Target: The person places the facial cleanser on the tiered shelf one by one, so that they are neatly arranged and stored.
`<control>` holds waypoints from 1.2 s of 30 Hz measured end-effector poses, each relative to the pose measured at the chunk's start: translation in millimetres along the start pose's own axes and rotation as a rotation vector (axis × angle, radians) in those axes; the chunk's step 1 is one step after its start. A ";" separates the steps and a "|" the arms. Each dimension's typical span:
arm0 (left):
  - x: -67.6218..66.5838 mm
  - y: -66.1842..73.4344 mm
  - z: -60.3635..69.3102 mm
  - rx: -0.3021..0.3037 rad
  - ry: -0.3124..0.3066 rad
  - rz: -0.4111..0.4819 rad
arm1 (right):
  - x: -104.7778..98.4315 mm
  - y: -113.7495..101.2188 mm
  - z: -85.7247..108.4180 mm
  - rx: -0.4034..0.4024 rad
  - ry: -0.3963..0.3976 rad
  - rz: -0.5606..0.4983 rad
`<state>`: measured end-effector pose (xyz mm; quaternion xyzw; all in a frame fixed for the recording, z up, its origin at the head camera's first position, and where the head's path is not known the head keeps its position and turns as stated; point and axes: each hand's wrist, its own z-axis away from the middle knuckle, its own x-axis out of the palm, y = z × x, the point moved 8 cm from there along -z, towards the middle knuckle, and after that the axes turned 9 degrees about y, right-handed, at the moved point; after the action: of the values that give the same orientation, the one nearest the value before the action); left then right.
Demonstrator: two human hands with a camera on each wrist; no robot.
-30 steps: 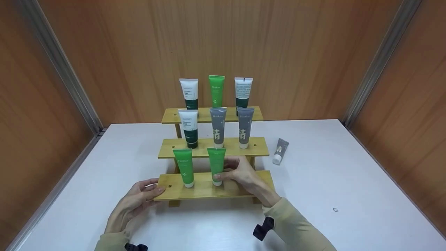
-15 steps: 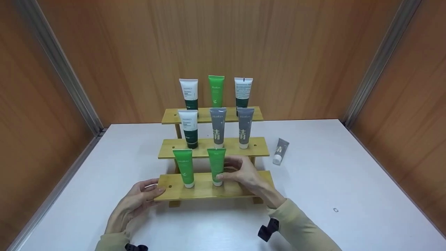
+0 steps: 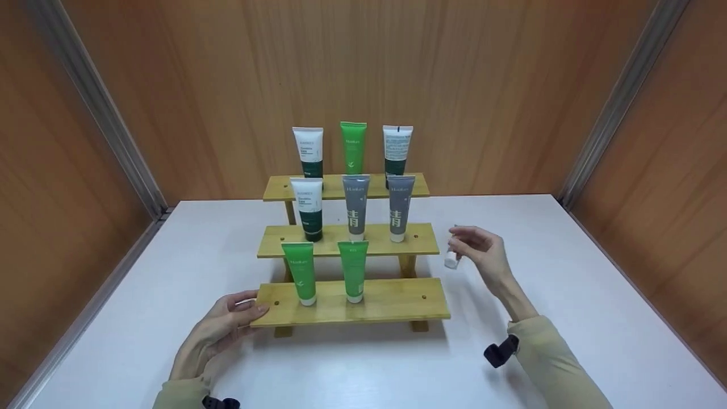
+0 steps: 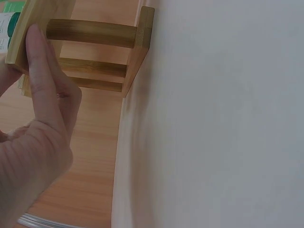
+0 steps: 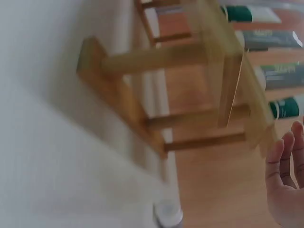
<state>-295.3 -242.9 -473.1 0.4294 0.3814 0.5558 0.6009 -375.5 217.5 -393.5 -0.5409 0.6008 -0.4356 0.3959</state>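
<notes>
My left hand (image 3: 221, 322) pinches the left end of the lowest board of a three-tier wooden display stand (image 3: 392, 309); the left wrist view shows its fingers (image 4: 42, 78) against the board's underside. To the stand's right, my right hand (image 3: 484, 255) is at a small grey tube (image 3: 451, 262) lying on the table. Its fingers are loosely bent and hide most of the tube in the head view, leaving the white cap visible. In the right wrist view the tube's cap (image 5: 168, 213) shows apart from the fingers. Two green tubes, left (image 3: 301, 272) and middle (image 3: 354, 271), stand cap-down on the lowest board.
The middle board carries a white-and-dark-green tube (image 3: 309, 207) and two grey tubes (image 3: 355, 207). Above, a green tube (image 3: 353, 147) stands between two white-and-green ones. Wood-grain panels (image 3: 363, 85) enclose the white table (image 3: 352, 369) at the back and sides.
My right hand has let go of the middle green tube on the lowest board and moved right to the lying grey tube. The left hand has stayed on the stand.
</notes>
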 end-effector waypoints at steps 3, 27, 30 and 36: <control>-1.0 -1.2 0.6 -0.005 0.009 0.007 | -23.1 21.5 -7.8 0.047 0.023 0.127; 0.7 -0.7 0.8 0.002 0.009 0.008 | -21.5 78.9 -17.0 0.141 -0.274 0.449; 0.8 -0.6 0.6 0.000 0.006 0.011 | -19.9 80.8 -16.4 0.156 -0.286 0.462; 0.8 0.0 0.9 -0.008 0.006 0.015 | -16.5 78.0 -16.0 0.119 -0.307 0.487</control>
<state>-294.5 -242.2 -472.7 0.4283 0.3778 0.5629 0.5974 -412.8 238.3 -462.8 -0.4163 0.6195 -0.2750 0.6061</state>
